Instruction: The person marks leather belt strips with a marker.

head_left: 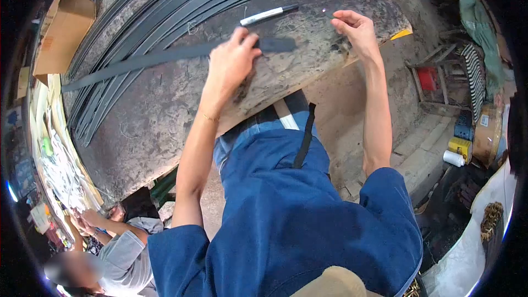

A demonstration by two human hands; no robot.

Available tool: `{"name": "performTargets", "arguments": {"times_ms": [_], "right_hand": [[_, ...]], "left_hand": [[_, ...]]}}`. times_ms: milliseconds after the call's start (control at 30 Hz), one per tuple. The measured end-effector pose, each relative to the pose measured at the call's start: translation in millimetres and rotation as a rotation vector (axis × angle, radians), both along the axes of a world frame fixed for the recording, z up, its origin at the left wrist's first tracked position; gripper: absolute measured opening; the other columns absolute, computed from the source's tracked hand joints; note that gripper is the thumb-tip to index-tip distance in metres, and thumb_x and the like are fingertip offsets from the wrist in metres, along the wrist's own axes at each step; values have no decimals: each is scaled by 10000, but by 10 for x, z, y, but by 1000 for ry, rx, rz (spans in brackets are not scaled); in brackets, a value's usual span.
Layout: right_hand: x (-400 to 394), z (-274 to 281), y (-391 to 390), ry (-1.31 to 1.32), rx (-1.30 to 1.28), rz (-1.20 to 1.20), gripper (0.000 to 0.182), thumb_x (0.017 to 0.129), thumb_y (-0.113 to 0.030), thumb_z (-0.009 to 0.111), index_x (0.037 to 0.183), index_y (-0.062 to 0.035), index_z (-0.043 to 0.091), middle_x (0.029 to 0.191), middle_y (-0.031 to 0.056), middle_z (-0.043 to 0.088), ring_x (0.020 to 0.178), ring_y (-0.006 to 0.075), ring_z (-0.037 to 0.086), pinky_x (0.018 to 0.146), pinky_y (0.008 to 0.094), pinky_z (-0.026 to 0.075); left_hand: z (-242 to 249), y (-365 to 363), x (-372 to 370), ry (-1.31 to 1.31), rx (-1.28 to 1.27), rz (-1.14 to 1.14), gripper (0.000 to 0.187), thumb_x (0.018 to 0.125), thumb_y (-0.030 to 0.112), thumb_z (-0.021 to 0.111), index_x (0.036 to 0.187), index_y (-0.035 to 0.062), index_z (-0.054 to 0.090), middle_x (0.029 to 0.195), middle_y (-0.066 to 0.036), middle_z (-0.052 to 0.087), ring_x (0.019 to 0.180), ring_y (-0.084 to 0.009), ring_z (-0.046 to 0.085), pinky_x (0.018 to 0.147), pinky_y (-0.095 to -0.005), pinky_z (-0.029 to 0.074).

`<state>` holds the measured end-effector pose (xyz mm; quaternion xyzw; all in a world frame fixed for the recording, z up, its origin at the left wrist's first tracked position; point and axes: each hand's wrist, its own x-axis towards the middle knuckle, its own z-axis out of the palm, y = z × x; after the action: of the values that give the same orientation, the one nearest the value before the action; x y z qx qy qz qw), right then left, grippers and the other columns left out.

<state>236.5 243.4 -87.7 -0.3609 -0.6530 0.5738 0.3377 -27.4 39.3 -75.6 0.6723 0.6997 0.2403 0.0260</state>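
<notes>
A long, flat black strip point(159, 56) runs across the worktable point(157, 132) and passes under my left hand point(234, 60). The fingers of that hand are curled in on the strip, slightly blurred; its end point(280, 44) sticks out to the right. Just above lies a white marker point(264, 16) with a black cap. My right hand point(357, 30) hovers over the table's right part, thumb and forefinger pinched together. Whatever they hold, if anything, is too small to name. A tiny white speck point(323, 10) shows near those fingertips.
Several black strips point(181, 8) lie in a curved bundle along the table's far side. A cardboard box point(66, 36) stands at the left. Another person point(124, 250) works at lower left. To the right are a wooden stool point(440, 77) and a carton point(487, 132).
</notes>
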Motion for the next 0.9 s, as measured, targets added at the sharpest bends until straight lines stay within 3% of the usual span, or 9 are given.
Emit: {"name": "performTargets", "arguments": {"times_ms": [67, 233, 400, 600, 900], "right_hand": [[-100, -166, -108, 30, -39, -30, 191, 891, -145, 787, 1029, -19, 745, 843, -5, 700, 710, 67, 562, 658, 227, 462], [-243, -232, -212, 78, 52, -166, 170, 932, -183, 752, 1001, -28, 759, 792, -32, 680, 662, 32, 512, 592, 209, 416], [-256, -271, -218, 52, 82, -225, 170, 923, -185, 763, 993, -31, 766, 782, -40, 671, 657, 29, 506, 586, 207, 404], [-263, -274, -233, 95, 99, -242, 171, 911, -176, 776, 988, -23, 766, 773, -45, 658, 649, 29, 504, 576, 209, 395], [-300, -267, -249, 62, 120, -270, 175, 911, -164, 771, 1016, -23, 773, 777, -41, 663, 654, 34, 517, 582, 212, 406]], "left_hand": [[-30, 28, -97, -46, 52, 72, 236, 892, 226, 718, 1066, 68, 706, 1155, -81, 638, 801, -325, 719, 685, -439, 555], [-103, 112, 124, -4, 174, -40, 211, 838, 198, 748, 1020, 91, 745, 1056, -56, 667, 984, -261, 616, 835, -399, 491], [-151, 322, 293, -69, 167, -97, 192, 839, 198, 743, 1002, 98, 756, 986, -44, 677, 942, -273, 632, 805, -399, 509], [-217, 431, 379, 61, 183, -171, 87, 830, 99, 680, 889, 81, 742, 922, -36, 665, 872, -256, 634, 764, -383, 514], [-329, 328, 363, 49, 196, -51, 44, 865, 61, 643, 906, 52, 656, 926, -93, 592, 936, -293, 577, 777, -401, 469]]}}
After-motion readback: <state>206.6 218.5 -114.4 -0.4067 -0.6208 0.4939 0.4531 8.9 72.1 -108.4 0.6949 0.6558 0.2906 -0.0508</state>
